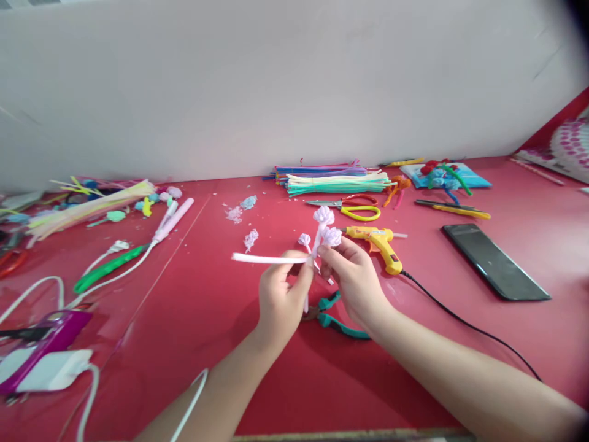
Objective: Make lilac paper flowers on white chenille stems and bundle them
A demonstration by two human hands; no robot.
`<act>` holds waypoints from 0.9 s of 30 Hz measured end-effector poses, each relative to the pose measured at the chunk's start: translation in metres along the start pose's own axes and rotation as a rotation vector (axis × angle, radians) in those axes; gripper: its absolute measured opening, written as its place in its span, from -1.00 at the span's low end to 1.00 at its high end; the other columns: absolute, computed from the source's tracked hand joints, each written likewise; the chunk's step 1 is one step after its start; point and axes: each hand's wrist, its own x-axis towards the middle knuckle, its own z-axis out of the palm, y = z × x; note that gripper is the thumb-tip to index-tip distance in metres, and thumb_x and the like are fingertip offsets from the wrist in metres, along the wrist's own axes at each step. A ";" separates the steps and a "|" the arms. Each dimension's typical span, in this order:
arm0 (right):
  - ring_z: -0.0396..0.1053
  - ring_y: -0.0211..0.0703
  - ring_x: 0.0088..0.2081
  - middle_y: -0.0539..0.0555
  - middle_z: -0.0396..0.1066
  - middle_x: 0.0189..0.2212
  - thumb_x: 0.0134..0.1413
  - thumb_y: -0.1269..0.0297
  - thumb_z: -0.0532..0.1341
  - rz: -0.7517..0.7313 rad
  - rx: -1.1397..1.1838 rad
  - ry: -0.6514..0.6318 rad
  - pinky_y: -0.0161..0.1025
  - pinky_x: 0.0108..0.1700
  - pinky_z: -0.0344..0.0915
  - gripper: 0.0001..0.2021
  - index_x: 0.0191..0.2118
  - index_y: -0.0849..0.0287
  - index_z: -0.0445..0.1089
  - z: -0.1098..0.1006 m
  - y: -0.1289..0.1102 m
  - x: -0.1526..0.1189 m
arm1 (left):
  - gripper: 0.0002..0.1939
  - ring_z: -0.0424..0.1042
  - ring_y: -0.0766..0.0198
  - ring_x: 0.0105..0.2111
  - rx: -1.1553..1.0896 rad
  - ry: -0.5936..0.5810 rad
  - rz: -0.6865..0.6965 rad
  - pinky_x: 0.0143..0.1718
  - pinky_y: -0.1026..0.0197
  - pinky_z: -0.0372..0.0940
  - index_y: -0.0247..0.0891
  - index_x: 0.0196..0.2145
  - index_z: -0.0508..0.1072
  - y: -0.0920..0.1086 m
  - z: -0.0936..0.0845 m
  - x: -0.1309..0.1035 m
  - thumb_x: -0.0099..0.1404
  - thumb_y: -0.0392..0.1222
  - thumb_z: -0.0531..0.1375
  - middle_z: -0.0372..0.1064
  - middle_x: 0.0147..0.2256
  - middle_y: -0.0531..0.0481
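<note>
Both hands meet over the middle of the red table around a small bunch of lilac pipe cleaner flowers point(324, 215) on pale stems. My left hand point(283, 288) pinches the stems, with a pale pink pipe cleaner point(264, 259) sticking out sideways to the left. On the other side, my right hand point(352, 273) is closed on the bunch just under the lower bloom. A smaller lilac bud point(304, 239) stands between the hands. Beneath them lie teal-handled pliers point(343, 325), partly hidden by the right hand.
Behind the hands are scissors point(359, 210), a yellow glue gun point(380, 240) with a black cord, and bundled pipe cleaners point(338, 182). A phone point(494, 261) lies right. Left are a pink straightener-like tool point(172, 221), a green-handled tool point(110, 269) and a purple power strip point(50, 344) with cables.
</note>
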 end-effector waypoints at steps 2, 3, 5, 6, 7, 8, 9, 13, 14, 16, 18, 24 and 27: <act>0.12 -0.37 -0.58 -0.11 0.22 -0.64 0.00 0.23 0.26 0.037 0.060 -0.045 -0.34 -0.48 0.06 -0.83 -0.48 0.17 0.31 0.000 0.000 0.001 | -0.85 0.37 0.30 -0.44 -0.113 0.001 -0.044 -0.33 0.32 0.26 -0.23 -0.39 0.43 -0.001 0.001 0.002 0.30 -0.19 0.11 0.42 -0.45 0.04; 0.13 -0.37 -0.57 -0.11 0.24 -0.63 -0.01 0.23 0.27 0.057 0.082 -0.069 -0.34 -0.47 0.07 -0.83 -0.49 0.17 0.31 0.000 -0.001 0.001 | -0.85 0.37 0.30 -0.45 -0.153 0.006 -0.066 -0.34 0.31 0.26 -0.24 -0.38 0.44 -0.001 0.001 0.003 0.30 -0.18 0.11 0.42 -0.46 0.04; 0.14 -0.36 -0.56 -0.09 0.28 -0.62 -0.03 0.22 0.28 0.089 0.092 -0.104 -0.34 -0.46 0.07 -0.82 -0.49 0.18 0.33 0.000 -0.002 0.003 | -0.85 0.39 0.29 -0.44 -0.198 0.005 -0.103 -0.35 0.31 0.27 -0.25 -0.36 0.45 -0.001 0.002 0.003 0.29 -0.17 0.12 0.43 -0.46 0.03; 0.13 -0.36 -0.56 -0.09 0.28 -0.62 -0.04 0.22 0.29 0.098 0.085 -0.109 -0.34 -0.47 0.05 -0.82 -0.49 0.18 0.34 -0.001 -0.002 0.003 | -0.85 0.40 0.28 -0.44 -0.206 -0.001 -0.113 -0.35 0.31 0.27 -0.25 -0.35 0.45 -0.001 0.002 0.003 0.29 -0.16 0.13 0.44 -0.45 0.03; 0.11 -0.37 -0.56 -0.09 0.28 -0.62 -0.05 0.22 0.30 0.104 0.075 -0.106 -0.34 -0.48 0.03 -0.83 -0.49 0.18 0.35 -0.001 -0.002 0.003 | -0.85 0.41 0.27 -0.43 -0.197 -0.009 -0.114 -0.35 0.31 0.28 -0.24 -0.35 0.46 -0.002 0.002 0.002 0.29 -0.16 0.13 0.44 -0.45 0.03; 0.09 -0.37 -0.57 -0.09 0.28 -0.63 -0.07 0.22 0.31 0.108 0.069 -0.097 -0.34 -0.49 0.01 -0.83 -0.49 0.19 0.36 -0.001 -0.002 0.003 | -0.86 0.41 0.27 -0.43 -0.171 -0.017 -0.104 -0.34 0.30 0.28 -0.24 -0.36 0.45 -0.002 0.002 0.002 0.28 -0.16 0.13 0.44 -0.45 0.03; 0.07 -0.37 -0.58 -0.10 0.26 -0.63 -0.08 0.22 0.32 0.112 0.066 -0.083 -0.34 -0.50 -0.01 -0.83 -0.48 0.19 0.37 -0.002 -0.002 0.003 | -0.86 0.41 0.27 -0.43 -0.131 -0.022 -0.084 -0.33 0.30 0.28 -0.23 -0.37 0.44 -0.003 0.002 0.002 0.29 -0.17 0.13 0.43 -0.45 0.03; 0.02 -0.37 -0.60 -0.12 0.17 -0.66 -0.09 0.15 0.32 0.140 0.031 -0.026 -0.31 -0.51 -0.04 -0.78 -0.51 0.18 0.34 -0.002 -0.001 0.001 | -0.85 0.41 0.25 -0.37 0.159 0.022 0.147 -0.26 0.28 0.26 -0.21 -0.38 0.41 -0.011 -0.004 0.004 0.31 -0.22 0.08 0.43 -0.41 -0.01; 0.01 -0.36 -0.60 -0.13 0.15 -0.66 -0.09 0.13 0.32 0.143 0.002 -0.016 -0.31 -0.51 -0.04 -0.76 -0.52 0.17 0.33 -0.002 -0.001 0.000 | -0.85 0.41 0.24 -0.36 0.265 0.045 0.245 -0.25 0.27 0.25 -0.21 -0.37 0.42 -0.014 -0.006 0.006 0.31 -0.24 0.07 0.43 -0.40 -0.03; 0.02 -0.36 -0.59 -0.12 0.14 -0.66 -0.08 0.11 0.31 0.129 -0.052 -0.004 -0.31 -0.50 -0.02 -0.75 -0.52 0.17 0.33 -0.001 -0.001 -0.001 | -0.86 0.40 0.23 -0.38 0.494 0.066 0.446 -0.27 0.25 0.23 -0.21 -0.34 0.44 -0.018 -0.010 0.008 0.29 -0.29 0.07 0.43 -0.43 -0.05; 0.04 -0.35 -0.58 -0.11 0.15 -0.65 -0.08 0.11 0.31 0.110 -0.072 0.004 -0.31 -0.49 -0.01 -0.74 -0.52 0.18 0.34 -0.001 -0.002 -0.002 | -0.85 0.40 0.23 -0.42 0.692 0.078 0.593 -0.31 0.23 0.21 -0.20 -0.30 0.45 -0.020 -0.013 0.009 0.27 -0.32 0.08 0.44 -0.43 -0.06; 0.07 -0.36 -0.57 -0.11 0.16 -0.63 -0.10 0.13 0.34 0.143 0.073 0.054 -0.31 -0.48 0.02 -0.75 -0.53 0.19 0.34 0.001 0.002 -0.005 | -0.83 0.42 0.20 -0.44 0.952 0.108 0.753 -0.37 0.19 0.17 -0.22 -0.24 0.46 -0.013 -0.013 0.006 0.28 -0.33 0.08 0.48 -0.39 -0.10; 0.08 -0.36 -0.59 -0.11 0.19 -0.64 -0.17 0.14 0.37 0.192 0.158 0.100 -0.29 -0.47 0.04 -0.74 -0.53 0.19 0.34 0.004 0.003 -0.005 | -0.85 0.42 0.21 -0.46 0.955 0.102 0.752 -0.37 0.19 0.17 -0.20 -0.28 0.47 -0.012 -0.010 0.005 0.28 -0.30 0.09 0.48 -0.42 -0.07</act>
